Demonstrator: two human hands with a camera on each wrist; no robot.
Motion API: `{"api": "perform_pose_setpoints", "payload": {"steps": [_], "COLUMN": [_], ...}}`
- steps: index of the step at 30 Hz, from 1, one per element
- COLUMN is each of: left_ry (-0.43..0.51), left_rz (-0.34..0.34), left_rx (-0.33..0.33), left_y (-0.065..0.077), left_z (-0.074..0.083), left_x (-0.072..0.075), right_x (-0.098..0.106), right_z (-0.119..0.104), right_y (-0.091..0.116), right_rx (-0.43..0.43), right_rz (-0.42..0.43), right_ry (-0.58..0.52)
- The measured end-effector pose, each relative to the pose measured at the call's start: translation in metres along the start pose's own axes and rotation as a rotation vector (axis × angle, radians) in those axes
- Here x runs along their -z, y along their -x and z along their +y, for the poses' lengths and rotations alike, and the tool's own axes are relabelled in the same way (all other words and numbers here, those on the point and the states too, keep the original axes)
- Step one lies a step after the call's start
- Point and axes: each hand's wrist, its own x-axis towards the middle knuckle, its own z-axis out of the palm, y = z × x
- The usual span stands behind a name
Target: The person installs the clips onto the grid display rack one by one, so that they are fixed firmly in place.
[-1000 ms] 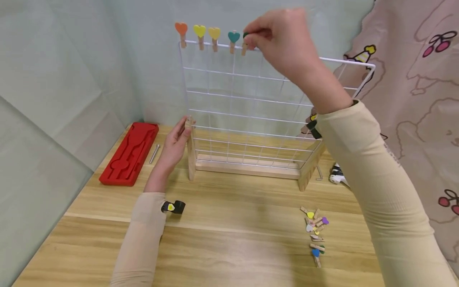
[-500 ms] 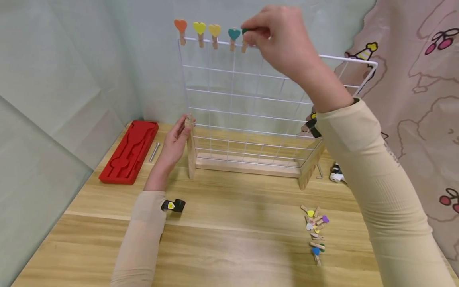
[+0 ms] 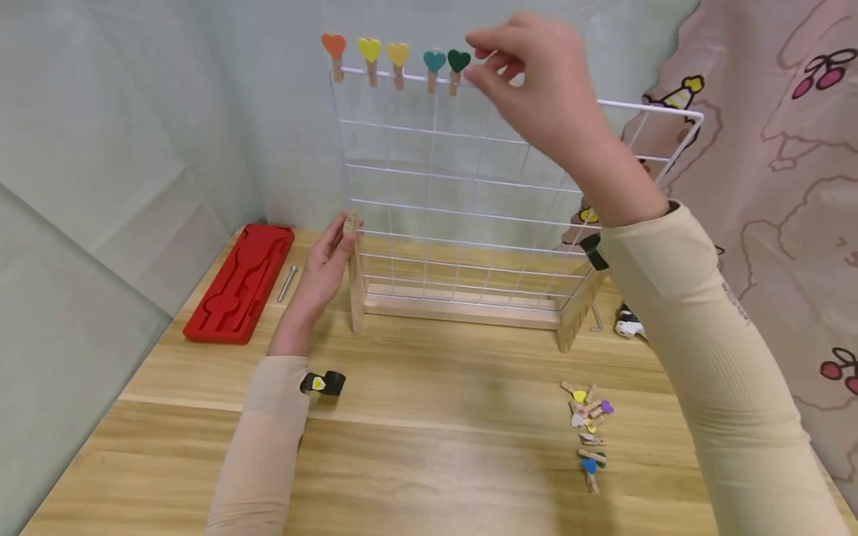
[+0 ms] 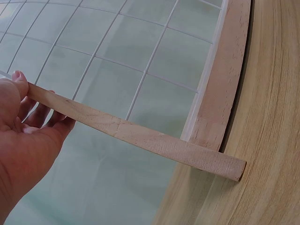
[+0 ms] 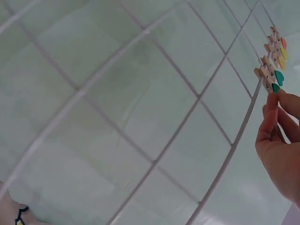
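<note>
A white wire grid (image 3: 469,179) stands upright in a wooden base (image 3: 462,311). Along its top wire sit several heart clothespins: an orange one (image 3: 334,46), two yellow ones, a teal one (image 3: 434,61) and a dark green one (image 3: 459,61) at the right end of the row. My right hand (image 3: 536,82) is just right of the dark green clothespin, thumb and forefinger parted and holding nothing. My left hand (image 3: 325,264) grips the wooden side post (image 4: 126,129) near its top, thumb on one face and fingers behind.
Several loose heart clothespins (image 3: 590,409) lie in a pile on the table's right. A red moulded tray (image 3: 241,283) and a metal bolt (image 3: 287,284) lie at the left. A hex key (image 3: 596,320) and a black-and-white object (image 3: 628,324) lie beyond the base's right side.
My right hand has let go of the dark green clothespin and moved slightly right, so its heart shows fully. The clothespin stays on the top wire. My left hand keeps its grip.
</note>
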Motion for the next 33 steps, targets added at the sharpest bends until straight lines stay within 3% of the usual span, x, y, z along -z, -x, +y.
{"api": "perform_pose_setpoints", "payload": {"steps": [4, 6, 8, 10, 14, 18, 21, 27, 30, 33], "left_ry": [0.014, 0.017, 0.017, 0.012, 0.013, 0.029, 0.034, 0.029, 0.028, 0.026], "left_rz": [-0.002, -0.005, -0.004, -0.005, 0.002, 0.013, 0.022, 0.027, 0.02, 0.015], "left_rx": [0.02, 0.032, 0.037, 0.038, 0.029, 0.021, 0.02, 0.026, 0.03, 0.029], "left_y": [0.001, 0.003, 0.005, 0.006, 0.007, 0.004, 0.001, 0.0, 0.003, 0.006], "left_z": [0.007, 0.013, 0.019, 0.023, 0.025, 0.019, 0.013, 0.011, 0.017, 0.024], "left_x": [0.0, 0.0, 0.0, 0.0, 0.003, 0.007, 0.01, 0.012, 0.009, 0.007], "right_x": [-0.001, -0.005, -0.014, -0.024, -0.048, -0.065, -0.071, -0.069, -0.065, -0.064], "right_z": [0.011, 0.017, 0.022, 0.028, 0.048, 0.07, 0.084, 0.094, 0.087, 0.079], "right_y": [0.029, 0.05, 0.075, 0.104, 0.168, 0.235, 0.281, 0.345, 0.359, 0.366], "right_rx": [0.164, 0.251, 0.292, 0.293, 0.184, -0.016, -0.133, -0.285, -0.357, -0.37], "right_rz": [0.136, 0.162, 0.144, 0.072, -0.127, -0.35, -0.459, -0.496, -0.497, -0.473], "right_ry": [-0.081, -0.138, -0.202, -0.234, -0.273, -0.302, -0.297, -0.248, -0.197, -0.114]}}
